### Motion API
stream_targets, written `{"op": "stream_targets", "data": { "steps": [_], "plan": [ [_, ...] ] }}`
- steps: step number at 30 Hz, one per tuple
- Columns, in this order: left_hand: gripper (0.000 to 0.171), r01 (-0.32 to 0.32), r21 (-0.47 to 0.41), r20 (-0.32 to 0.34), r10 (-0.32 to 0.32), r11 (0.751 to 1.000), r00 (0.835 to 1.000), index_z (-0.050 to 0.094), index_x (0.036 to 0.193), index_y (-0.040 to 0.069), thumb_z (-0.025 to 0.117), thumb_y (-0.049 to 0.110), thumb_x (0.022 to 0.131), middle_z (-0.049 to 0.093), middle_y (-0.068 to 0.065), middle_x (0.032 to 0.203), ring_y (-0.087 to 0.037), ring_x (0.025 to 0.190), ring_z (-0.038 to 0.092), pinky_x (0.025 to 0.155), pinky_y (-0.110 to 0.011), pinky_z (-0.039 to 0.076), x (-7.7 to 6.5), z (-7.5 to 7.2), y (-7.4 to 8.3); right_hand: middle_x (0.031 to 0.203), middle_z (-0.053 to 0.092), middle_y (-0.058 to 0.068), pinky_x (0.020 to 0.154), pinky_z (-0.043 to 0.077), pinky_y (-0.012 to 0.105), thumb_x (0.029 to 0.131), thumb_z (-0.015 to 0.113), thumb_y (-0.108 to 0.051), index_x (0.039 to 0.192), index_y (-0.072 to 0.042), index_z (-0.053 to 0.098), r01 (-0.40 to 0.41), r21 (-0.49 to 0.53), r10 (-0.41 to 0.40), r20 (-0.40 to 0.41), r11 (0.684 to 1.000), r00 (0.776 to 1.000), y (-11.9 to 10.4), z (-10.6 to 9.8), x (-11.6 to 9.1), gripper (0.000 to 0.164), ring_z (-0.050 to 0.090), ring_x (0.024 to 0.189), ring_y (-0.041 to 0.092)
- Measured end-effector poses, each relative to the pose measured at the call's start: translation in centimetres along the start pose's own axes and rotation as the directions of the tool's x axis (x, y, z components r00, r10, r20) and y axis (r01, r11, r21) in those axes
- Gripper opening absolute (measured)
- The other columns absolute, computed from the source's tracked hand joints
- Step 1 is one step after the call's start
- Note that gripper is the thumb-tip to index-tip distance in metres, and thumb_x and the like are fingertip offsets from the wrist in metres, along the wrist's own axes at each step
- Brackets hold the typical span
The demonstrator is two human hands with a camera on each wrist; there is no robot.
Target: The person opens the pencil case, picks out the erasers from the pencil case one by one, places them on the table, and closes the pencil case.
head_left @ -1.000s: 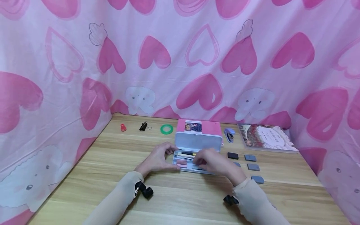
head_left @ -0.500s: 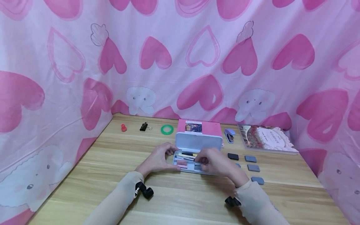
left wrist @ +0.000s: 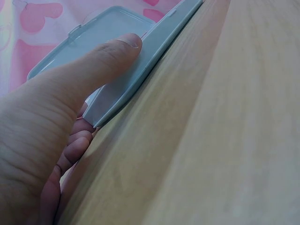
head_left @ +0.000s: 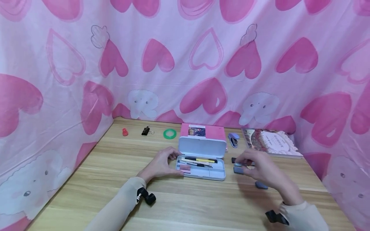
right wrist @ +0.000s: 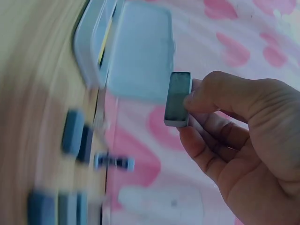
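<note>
My left hand [head_left: 162, 163] grips the left end of an open pale blue pencil case [head_left: 217, 176]. Its thumb [left wrist: 112, 51] presses along the case's front wall. In the case's rear tray lie several pens [head_left: 202, 159]; a pink eraser [head_left: 185, 168] sits in the front left compartment. Right of the case, my right hand [head_left: 260, 168] is raised over the table. It pinches a small rectangular block [right wrist: 178, 98], grey-sided with a dark greenish face, between thumb and fingers. A blue-grey block [head_left: 238, 170] and a black block [head_left: 233, 159] are close by.
Behind the case lies a pink box [head_left: 216, 131], with a purple stapler [head_left: 233, 140] and a book [head_left: 271, 142] to its right. Leftward along the back are green tape [head_left: 169, 134], a black binder clip [head_left: 146, 130] and a red piece [head_left: 125, 132]. Another block [head_left: 261, 185] lies front right.
My right hand has lifted the small block out of the case's front right compartment and moved right with it, beyond the case. My left hand has stayed on the case.
</note>
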State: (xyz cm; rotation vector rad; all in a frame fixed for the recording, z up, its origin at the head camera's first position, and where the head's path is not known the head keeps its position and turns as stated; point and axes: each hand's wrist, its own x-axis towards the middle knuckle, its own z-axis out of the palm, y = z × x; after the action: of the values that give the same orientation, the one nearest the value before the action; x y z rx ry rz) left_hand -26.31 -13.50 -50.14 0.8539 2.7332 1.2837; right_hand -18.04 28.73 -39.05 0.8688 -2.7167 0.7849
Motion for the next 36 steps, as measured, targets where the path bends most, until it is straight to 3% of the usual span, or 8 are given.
{"op": "stream_targets", "data": {
  "steps": [5, 10, 16, 20, 28, 32, 36],
  "plan": [
    [0.085, -0.005, 0.001, -0.008, 0.005, 1.0, 1.0, 0.072, 0.134, 0.022, 0.104, 0.062, 0.065, 0.068, 0.012, 0.119, -0.009, 0.109, 0.062, 0.101, -0.034, 0.057, -0.1, -0.1, -0.2, 0.09, 0.068, -0.016, 0.069, 0.058, 0.026, 0.077, 0.09, 0.011, 0.099, -0.023, 0.081, -0.009, -0.025, 0.008, -0.048, 1.0, 0.999, 1.9, -0.7, -3.9, 0.041, 0.061, 0.081, 0.0],
    [0.084, -0.003, 0.005, -0.008, 0.003, 1.0, 1.0, 0.072, 0.134, 0.023, 0.104, 0.062, 0.066, 0.067, 0.014, 0.119, -0.009, 0.109, 0.062, 0.101, -0.034, 0.057, -0.2, -0.1, -0.1, 0.086, 0.066, -0.018, 0.066, 0.055, 0.024, 0.071, 0.092, 0.013, 0.093, -0.028, 0.078, -0.025, -0.05, 0.021, -0.075, 0.998, 0.997, 3.5, 0.2, -7.3, 0.048, 0.059, 0.079, -0.003],
    [0.084, -0.003, 0.009, -0.012, 0.003, 1.0, 1.0, 0.072, 0.134, 0.023, 0.104, 0.062, 0.067, 0.067, 0.013, 0.119, -0.01, 0.109, 0.062, 0.101, -0.035, 0.058, -0.2, -0.3, 0.0, 0.091, 0.068, -0.022, 0.064, 0.054, 0.022, 0.07, 0.092, 0.013, 0.093, -0.03, 0.078, -0.057, -0.065, 0.053, -0.063, 0.996, 0.997, 4.5, 1.4, -9.5, 0.051, 0.058, 0.08, -0.005],
    [0.084, 0.0, 0.011, -0.007, 0.0, 1.0, 1.0, 0.072, 0.134, 0.024, 0.103, 0.063, 0.067, 0.067, 0.013, 0.12, -0.009, 0.109, 0.062, 0.101, -0.035, 0.057, -0.2, -0.4, 0.0, 0.092, 0.065, -0.022, 0.063, 0.051, 0.022, 0.073, 0.092, 0.01, 0.093, -0.031, 0.076, -0.097, -0.071, 0.098, 0.007, 0.993, 0.995, 4.7, 1.7, -10.4, 0.048, 0.055, 0.08, -0.005],
    [0.086, 0.0, 0.023, -0.003, 0.001, 1.0, 1.0, 0.072, 0.135, 0.023, 0.103, 0.065, 0.066, 0.067, 0.012, 0.12, -0.009, 0.109, 0.061, 0.102, -0.035, 0.057, 0.0, -0.4, 0.1, 0.09, 0.064, -0.02, 0.064, 0.051, 0.023, 0.084, 0.093, -0.001, 0.094, -0.031, 0.077, -0.146, -0.022, 0.148, 0.143, 0.989, 0.979, 4.5, 0.7, -10.3, 0.035, 0.055, 0.08, -0.004],
    [0.085, 0.002, 0.014, 0.005, -0.002, 1.0, 1.0, 0.072, 0.136, 0.023, 0.102, 0.064, 0.068, 0.067, 0.011, 0.121, -0.01, 0.11, 0.061, 0.101, -0.035, 0.057, -0.1, -0.3, 0.3, 0.088, 0.066, -0.019, 0.065, 0.053, 0.024, 0.084, 0.092, 0.001, 0.093, -0.027, 0.077, -0.089, -0.003, 0.089, 0.1, 0.996, 0.991, 4.1, -0.3, -8.8, 0.033, 0.057, 0.079, -0.004],
    [0.085, 0.005, 0.012, 0.006, -0.005, 1.0, 1.0, 0.072, 0.135, 0.023, 0.103, 0.063, 0.067, 0.067, 0.011, 0.12, -0.01, 0.11, 0.061, 0.101, -0.035, 0.057, -0.1, -0.2, 0.2, 0.091, 0.07, -0.018, 0.068, 0.058, 0.025, 0.088, 0.091, 0.0, 0.099, -0.023, 0.078, -0.066, -0.02, 0.067, 0.048, 0.998, 0.997, 2.9, -1.1, -6.0, 0.028, 0.061, 0.081, -0.004]
  ]
}}
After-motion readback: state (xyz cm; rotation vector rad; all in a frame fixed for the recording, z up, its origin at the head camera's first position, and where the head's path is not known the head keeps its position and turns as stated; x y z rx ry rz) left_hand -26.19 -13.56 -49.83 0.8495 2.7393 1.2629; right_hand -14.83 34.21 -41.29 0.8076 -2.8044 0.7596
